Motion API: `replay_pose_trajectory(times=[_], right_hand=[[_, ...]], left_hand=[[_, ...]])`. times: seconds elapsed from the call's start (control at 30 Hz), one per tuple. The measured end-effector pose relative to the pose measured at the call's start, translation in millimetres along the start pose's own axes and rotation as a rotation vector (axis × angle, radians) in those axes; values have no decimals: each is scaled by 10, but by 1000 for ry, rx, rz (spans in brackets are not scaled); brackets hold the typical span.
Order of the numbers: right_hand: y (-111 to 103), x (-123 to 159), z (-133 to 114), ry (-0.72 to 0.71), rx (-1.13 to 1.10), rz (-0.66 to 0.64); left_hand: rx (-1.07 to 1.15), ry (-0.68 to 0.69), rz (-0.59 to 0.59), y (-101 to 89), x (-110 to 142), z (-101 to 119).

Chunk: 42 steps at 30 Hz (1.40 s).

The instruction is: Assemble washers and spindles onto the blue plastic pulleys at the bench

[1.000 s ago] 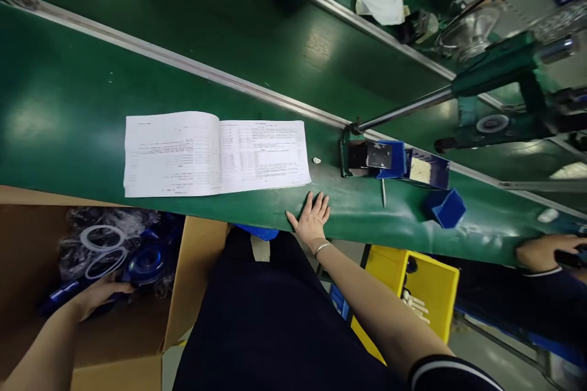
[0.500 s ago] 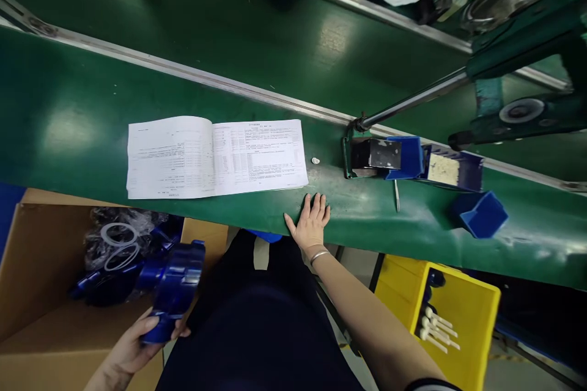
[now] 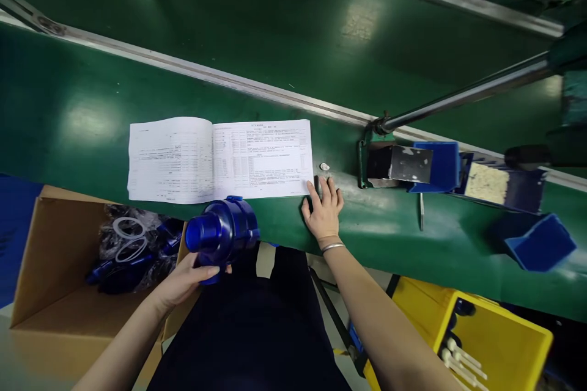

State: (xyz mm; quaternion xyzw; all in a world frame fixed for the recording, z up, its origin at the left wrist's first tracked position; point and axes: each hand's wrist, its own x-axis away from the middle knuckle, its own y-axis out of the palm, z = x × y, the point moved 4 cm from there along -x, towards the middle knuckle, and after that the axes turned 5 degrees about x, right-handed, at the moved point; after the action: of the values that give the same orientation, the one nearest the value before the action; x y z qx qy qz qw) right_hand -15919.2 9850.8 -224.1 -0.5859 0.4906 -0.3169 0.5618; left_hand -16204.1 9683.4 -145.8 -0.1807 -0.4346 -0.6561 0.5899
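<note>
My left hand is shut on a glossy blue plastic flanged housing, holding it just over the near edge of the green conveyor belt. Its far end is hidden behind the part. My right hand lies flat on the belt with its fingers apart, holding nothing. Its fingertips are beside the lower right corner of an open printed booklet. A small white ring sits just above those fingers.
A cardboard box at lower left holds bagged blue parts and white rings. Ahead right stand a green-framed jig and blue bins. A yellow tray with white pegs sits below the belt. A metal rail runs along the belt.
My left hand has raised the blue housing from beside the box up to the belt's edge. My right hand has shifted slightly, and the view has moved with my head.
</note>
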Motion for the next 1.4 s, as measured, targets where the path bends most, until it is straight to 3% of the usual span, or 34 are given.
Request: replay_pose_trajectory(times=[0.3, 0.47, 0.77, 1.13, 1.4], right_hand=[[-17, -7, 11, 13, -48, -31], [-14, -8, 19, 13, -73, -23], [-12, -2, 26, 2, -82, 18], [9, -16, 24, 16, -62, -21], [12, -18, 27, 25, -63, -20]], left_hand=[[117, -63, 74, 79, -473, -168], [136, -61, 98, 146, -613, -142], [146, -47, 61, 106, -702, -78], [214, -66, 36, -118, -776, -335], [186, -66, -43, -133, -783, -324]])
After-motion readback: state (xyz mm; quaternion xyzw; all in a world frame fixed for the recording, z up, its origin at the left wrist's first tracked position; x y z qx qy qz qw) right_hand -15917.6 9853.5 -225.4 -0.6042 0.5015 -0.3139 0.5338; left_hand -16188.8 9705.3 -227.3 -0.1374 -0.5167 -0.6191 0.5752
